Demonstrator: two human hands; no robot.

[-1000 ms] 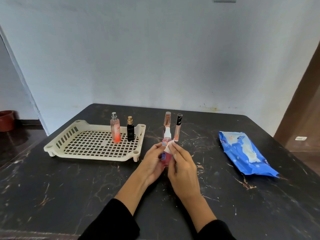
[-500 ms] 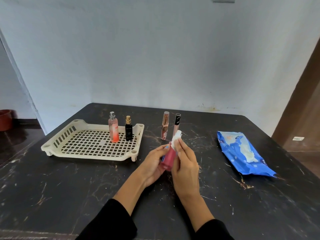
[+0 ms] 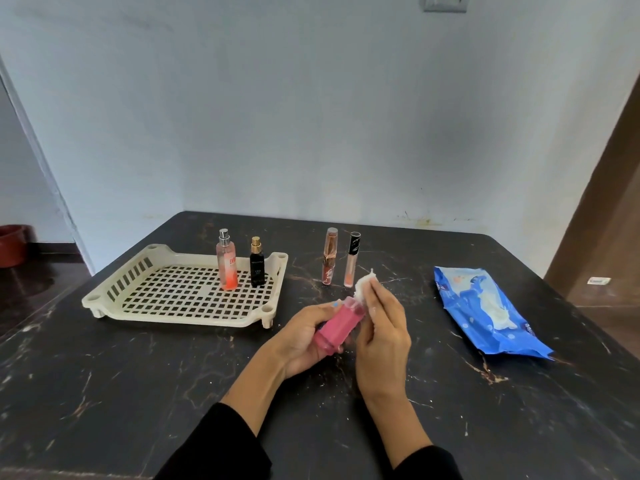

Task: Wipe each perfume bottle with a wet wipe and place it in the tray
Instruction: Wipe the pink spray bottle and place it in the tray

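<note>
1. Pink bottle (image 3: 337,323), head view: it lies tilted in the left hand (image 3: 304,336), base toward the person and neck pointing away toward the right, held above the bench (image 3: 138,393) near its middle.
2. Left fingers (image 3: 327,306) are wrapped around the bottle's body and clamped on it; the thumb side is hidden behind the bottle.
3. Right hand (image 3: 381,336) pinches a small wad of white wet wipe (image 3: 363,287) between closed fingers and presses it at the bottle's neck end. The cap is hidden under the wipe.
4. Cream tray (image 3: 104,299) sits to the left on the bench. A tall pink spray bottle (image 3: 227,263) and a black bottle (image 3: 257,265) stand upright in its far right corner, close together.
5. Two slim tubes, a brown-capped one (image 3: 329,258) and a black-capped one (image 3: 351,259), stand upright on the bench just right of the tray, apparently not yet wiped.
6. Blue wipes pack (image 3: 485,313) lies flat, well apart to the right.
7. Handling, as a judgement: the bottle looks small, light and rigid, and likely slick once damp. A full wrap around the body seems safest; the neck looks like the weak point.
8. Progress estimate: two placed, one in hand, two waiting.
</note>
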